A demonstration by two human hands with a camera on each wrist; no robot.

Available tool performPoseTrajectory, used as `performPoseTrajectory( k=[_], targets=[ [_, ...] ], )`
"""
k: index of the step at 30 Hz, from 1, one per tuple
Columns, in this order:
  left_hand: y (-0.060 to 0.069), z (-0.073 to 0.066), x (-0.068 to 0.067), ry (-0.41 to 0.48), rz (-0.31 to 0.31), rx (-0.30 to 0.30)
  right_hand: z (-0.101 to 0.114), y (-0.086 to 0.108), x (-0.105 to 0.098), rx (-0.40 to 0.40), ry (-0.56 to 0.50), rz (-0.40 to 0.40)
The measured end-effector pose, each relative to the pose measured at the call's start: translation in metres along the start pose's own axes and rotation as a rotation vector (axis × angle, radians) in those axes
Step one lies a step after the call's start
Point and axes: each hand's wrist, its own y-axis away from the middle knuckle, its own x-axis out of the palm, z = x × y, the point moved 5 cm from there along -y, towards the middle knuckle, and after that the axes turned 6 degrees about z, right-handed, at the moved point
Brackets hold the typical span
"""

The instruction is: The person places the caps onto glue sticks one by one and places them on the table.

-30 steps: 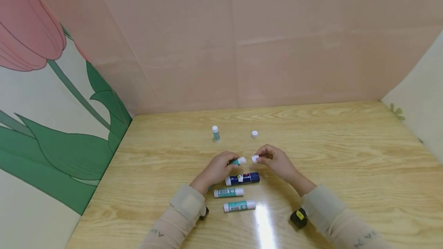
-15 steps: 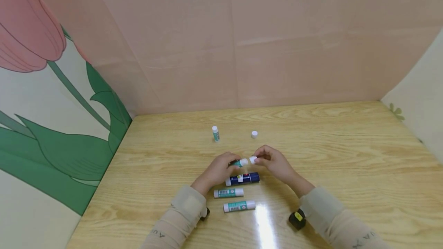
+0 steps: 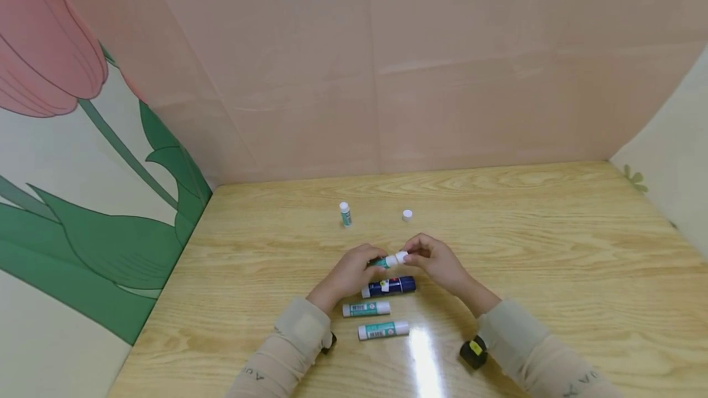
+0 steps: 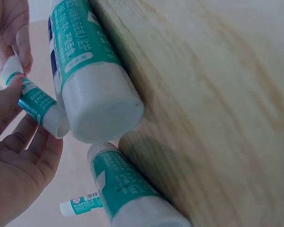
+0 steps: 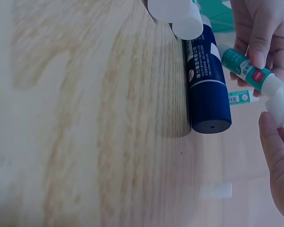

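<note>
My left hand (image 3: 351, 269) grips a teal and white glue stick (image 5: 248, 71) by its barrel, tilted slightly above the table. With thumb and fingertips, my right hand (image 3: 439, 263) pinches a small white cap (image 5: 278, 109). That cap meets the white end of the glue stick at a slight angle; whether it is seated cannot be told. Just below the hands lies a dark blue glue stick (image 3: 388, 287). Two teal glue sticks, one nearer the hands (image 3: 366, 309) and one closer to me (image 3: 383, 330), lie on their sides in front.
A teal glue stick (image 3: 345, 214) stands upright at the back, with a loose white cap (image 3: 407, 215) to its right. Another lying glue stick (image 4: 128, 189) shows in the left wrist view. The wooden table (image 3: 553, 232) ends at a pink backdrop (image 3: 376, 78).
The glue stick in my left hand and the cap in my right have come together, closing the gap between them. The other glue sticks stay where they were.
</note>
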Motion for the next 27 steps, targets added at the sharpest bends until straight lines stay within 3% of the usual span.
performPoseTrajectory(
  k=[13, 20, 27],
  targets=[
    [-0.002, -0.003, 0.001, -0.019, -0.010, -0.003, 0.003, 0.002, -0.002, -0.025, 0.036, 0.003],
    [0.004, -0.005, 0.002, -0.039, -0.016, -0.027, 0.008, 0.007, 0.003, -0.143, 0.039, -0.007],
    [0.008, -0.008, -0.001, -0.090, -0.038, -0.015, 0.010, 0.005, 0.006, -0.067, 0.096, -0.035]
  ],
)
